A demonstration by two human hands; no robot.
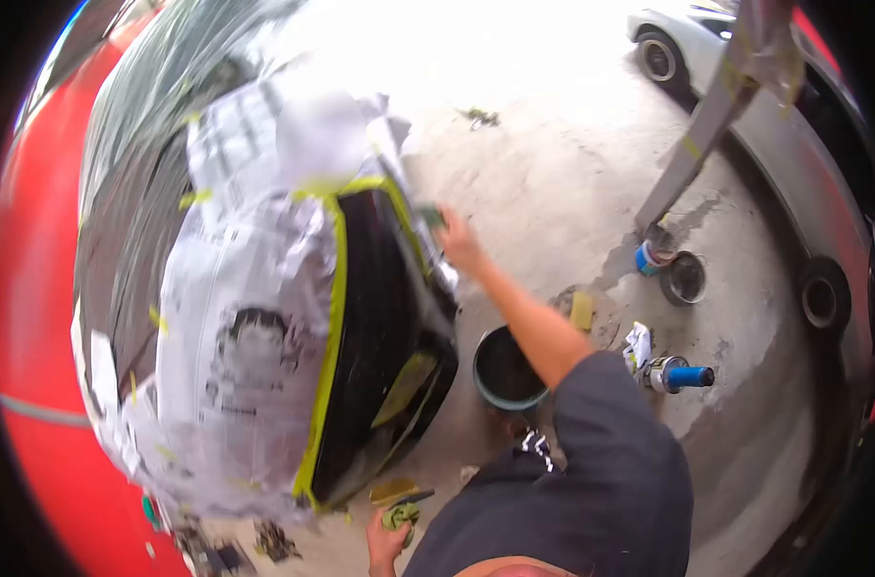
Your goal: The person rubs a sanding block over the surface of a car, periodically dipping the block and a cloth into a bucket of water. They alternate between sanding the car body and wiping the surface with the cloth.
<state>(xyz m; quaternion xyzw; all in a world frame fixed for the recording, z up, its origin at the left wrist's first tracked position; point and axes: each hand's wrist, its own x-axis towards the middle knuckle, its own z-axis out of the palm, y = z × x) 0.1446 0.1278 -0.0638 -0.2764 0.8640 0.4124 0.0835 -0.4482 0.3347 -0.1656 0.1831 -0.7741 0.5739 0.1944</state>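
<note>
My right hand (459, 242) reaches out along the far side of a black car panel (365, 279), its fingers closed on a dark green pad (431, 215) against the panel's edge. Yellow-green masking tape (337, 260) borders the panel, and newspaper (250, 317) covers the car beside it. Low in the view, my left hand (386, 540) holds a crumpled olive-green cloth (400, 515) near the panel's lower end. A yellowish flat piece (393, 491) shows just beyond that hand.
A dark bucket (507, 370) stands below my right arm, with a yellow sponge (582, 311) nearby on the concrete floor. Further right are a blue-ended can (683, 376), a paint tin (649, 257), a round pan (684, 278), a slanting post (692, 159) and a grey car (793, 163).
</note>
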